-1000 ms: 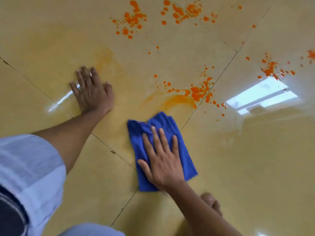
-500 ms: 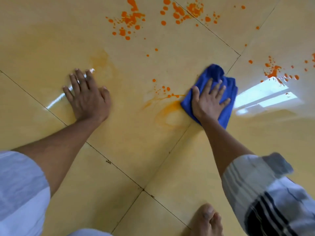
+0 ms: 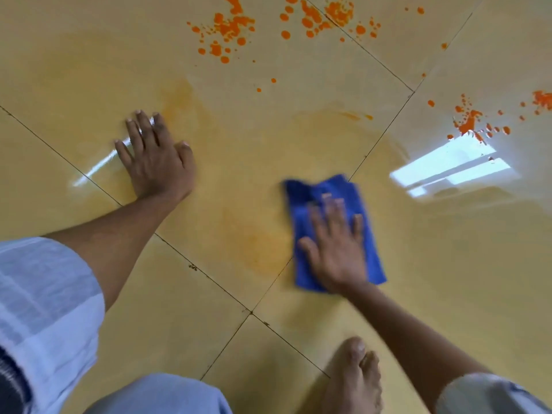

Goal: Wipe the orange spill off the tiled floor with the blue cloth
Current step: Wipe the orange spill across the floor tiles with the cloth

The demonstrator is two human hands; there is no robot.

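The right hand (image 3: 336,249) lies flat, fingers spread, pressing the blue cloth (image 3: 331,231) to the floor (image 3: 448,264), gripping nothing. The cloth is folded, motion-blurred, just right of a faint orange smear (image 3: 263,249). Bright orange drops (image 3: 230,28) remain far ahead. The left hand (image 3: 156,159) is open, palm braced on the tile.

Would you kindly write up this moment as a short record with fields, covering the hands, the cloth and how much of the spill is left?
left hand: flat on the tiled floor, fingers spread, holding nothing
right hand: palm down, pressing the blue cloth
cloth: lying flat on the floor, blurred by motion
cleaned area: pale orange smear beside the cloth
remaining spill: bright orange splatters at top centre and at right
also in view: bare foot
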